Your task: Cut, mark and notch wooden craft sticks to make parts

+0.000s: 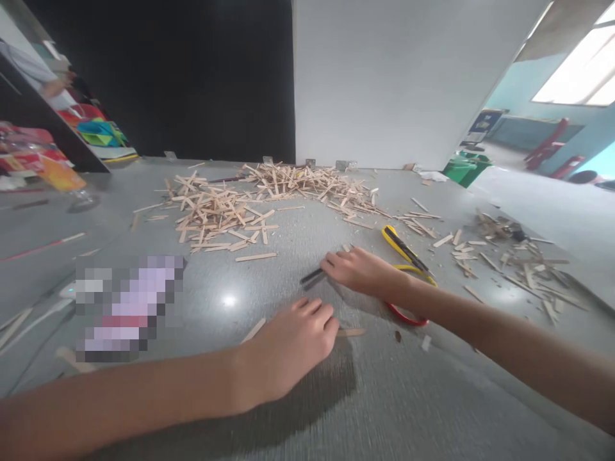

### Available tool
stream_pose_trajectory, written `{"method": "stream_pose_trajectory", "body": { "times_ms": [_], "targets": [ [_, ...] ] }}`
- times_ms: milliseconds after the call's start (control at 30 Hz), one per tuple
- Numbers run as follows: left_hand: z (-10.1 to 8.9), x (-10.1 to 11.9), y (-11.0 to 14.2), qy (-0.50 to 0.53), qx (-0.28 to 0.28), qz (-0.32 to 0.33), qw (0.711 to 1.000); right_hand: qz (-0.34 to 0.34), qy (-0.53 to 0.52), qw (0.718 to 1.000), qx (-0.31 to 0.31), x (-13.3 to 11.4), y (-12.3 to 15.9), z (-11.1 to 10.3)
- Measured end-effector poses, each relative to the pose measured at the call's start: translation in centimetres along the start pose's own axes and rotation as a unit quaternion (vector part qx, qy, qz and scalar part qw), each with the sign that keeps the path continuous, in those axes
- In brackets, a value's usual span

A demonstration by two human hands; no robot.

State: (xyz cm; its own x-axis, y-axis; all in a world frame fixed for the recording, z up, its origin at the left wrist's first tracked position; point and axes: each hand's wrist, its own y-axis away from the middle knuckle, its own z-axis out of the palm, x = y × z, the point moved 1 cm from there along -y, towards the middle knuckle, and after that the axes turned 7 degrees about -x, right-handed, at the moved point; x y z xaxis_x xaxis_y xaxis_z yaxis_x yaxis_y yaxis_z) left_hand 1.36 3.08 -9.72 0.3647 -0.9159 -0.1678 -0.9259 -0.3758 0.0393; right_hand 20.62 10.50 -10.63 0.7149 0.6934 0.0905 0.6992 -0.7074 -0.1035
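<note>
My left hand [288,346] lies palm down on the grey table [269,410], fingers curled over a flat wooden stick [350,332] whose end pokes out past my fingertips. My right hand [358,270] rests on the table farther back, fingers pressed together on a thin dark tool [311,276] that sticks out to the left. Under my right wrist lies a pair of red-and-yellow-handled scissors or pliers [408,314]. A yellow utility knife [401,246] lies just right of that hand.
A big heap of wooden sticks [225,208] covers the table's far middle, more sticks and scraps [509,256] spread at the right. A blurred object [127,304] sits at the left. A white panel [398,83] and dark panel stand behind; colourful items on a shelf [57,134] at left.
</note>
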Motion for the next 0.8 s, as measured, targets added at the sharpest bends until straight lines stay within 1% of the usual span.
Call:
{"method": "stream_pose_trajectory", "body": {
  "times_ms": [67,133,167,200,267,300,367,400,433,500,533,567,600,667,767,800],
  "targets": [
    [0.3,1.3,0.5,-0.007,0.002,-0.048,0.999,0.032,-0.037,0.998,0.043,0.9,0.0,-0.4],
    [0.7,3.1,1.3,-0.019,0.01,-0.093,0.995,0.079,-0.086,0.988,0.098,1.6,0.7,-1.1],
    [0.8,4.0,1.7,-0.045,0.044,-0.116,0.991,0.105,-0.114,0.98,0.125,1.8,1.4,-1.5],
    [1.0,4.8,2.1,-0.066,0.084,-0.116,0.988,0.125,-0.141,0.971,0.145,1.8,2.1,-1.9],
    [1.4,6.2,2.8,-0.088,0.132,-0.113,0.981,0.148,-0.217,0.952,0.156,1.3,3.5,-2.4],
    [1.6,6.7,3.0,-0.094,0.145,-0.104,0.979,0.164,-0.289,0.931,0.153,0.8,4.2,-2.4],
    [1.9,7.1,3.2,-0.097,0.156,-0.098,0.978,0.201,-0.485,0.844,0.115,-0.4,5.3,-2.2],
    [2.0,7.2,3.2,-0.095,0.155,-0.097,0.978,0.213,-0.549,0.804,0.084,-1.1,5.7,-2.0],
    [2.2,7.1,3.1,-0.093,0.152,-0.098,0.979,0.216,-0.595,0.773,0.051,-1.9,6.0,-1.8],
    [2.3,7.0,2.9,-0.089,0.144,-0.094,0.981,0.204,-0.664,0.72,-0.003,-3.3,6.4,-1.4],
    [2.3,7.0,2.8,-0.089,0.138,-0.091,0.982,0.197,-0.688,0.698,-0.024,-3.8,6.5,-1.2],
    [2.3,6.9,2.7,-0.09,0.134,-0.087,0.983,0.19,-0.702,0.685,-0.042,-4.3,6.5,-1.0],
    [2.3,6.9,2.6,-0.091,0.131,-0.084,0.984,0.183,-0.703,0.684,-0.056,-4.6,6.5,-0.9],
    [2.3,6.7,2.5,-0.094,0.13,-0.083,0.984,0.171,-0.691,0.699,-0.065,-4.8,6.4,-0.5],
    [2.2,6.5,2.4,-0.094,0.134,-0.077,0.984,0.166,-0.676,0.716,-0.058,-4.4,6.1,0.0],
    [2.2,6.4,2.3,-0.095,0.133,-0.07,0.984,0.166,-0.66,0.731,-0.052,-4.1,6.0,0.1]
  ]
}}
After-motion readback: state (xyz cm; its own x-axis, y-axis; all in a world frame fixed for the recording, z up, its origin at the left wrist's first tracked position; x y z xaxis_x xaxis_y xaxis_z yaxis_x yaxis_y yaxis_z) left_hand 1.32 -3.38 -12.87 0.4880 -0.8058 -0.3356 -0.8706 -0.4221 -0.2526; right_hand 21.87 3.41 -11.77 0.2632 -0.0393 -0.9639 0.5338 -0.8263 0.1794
